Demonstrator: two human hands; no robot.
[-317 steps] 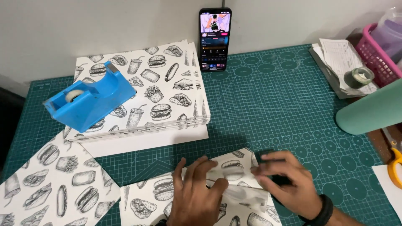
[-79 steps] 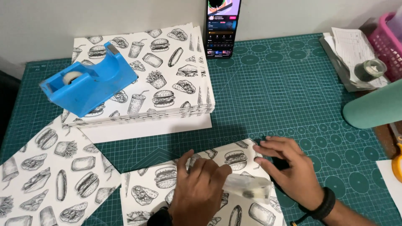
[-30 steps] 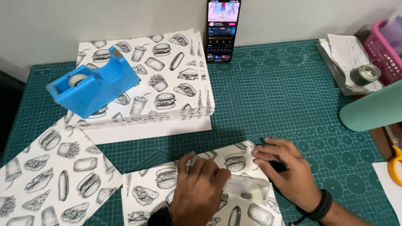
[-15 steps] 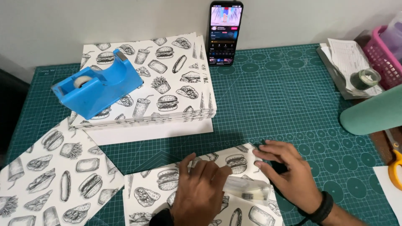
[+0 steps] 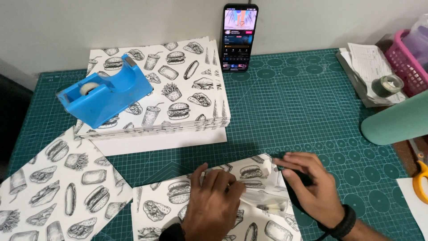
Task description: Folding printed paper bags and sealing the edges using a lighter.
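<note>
A sheet of white paper printed with food drawings [image 5: 178,201] lies on the green cutting mat [image 5: 303,102] at the near edge. My left hand [image 5: 214,203] presses flat on it, fingers curled toward a small clear plastic packet [image 5: 267,201]. My right hand [image 5: 307,185] rests on the sheet's right edge, fingertips on a folded paper flap above the packet. A dark object sits partly hidden under the right palm.
A stack of the same printed sheets [image 5: 178,89] lies at the back left with a blue tape dispenser [image 5: 104,96] on it. A phone [image 5: 239,38] leans on the wall. A teal roll [image 5: 397,120], pink basket [image 5: 405,62], tape roll [image 5: 387,85], scissors [image 5: 419,178] sit right. Another sheet [image 5: 58,187] lies left.
The view has drifted slightly, so the table things sit a little lower and rightward. Both hands stay on the near sheet and packet, with only small finger shifts.
</note>
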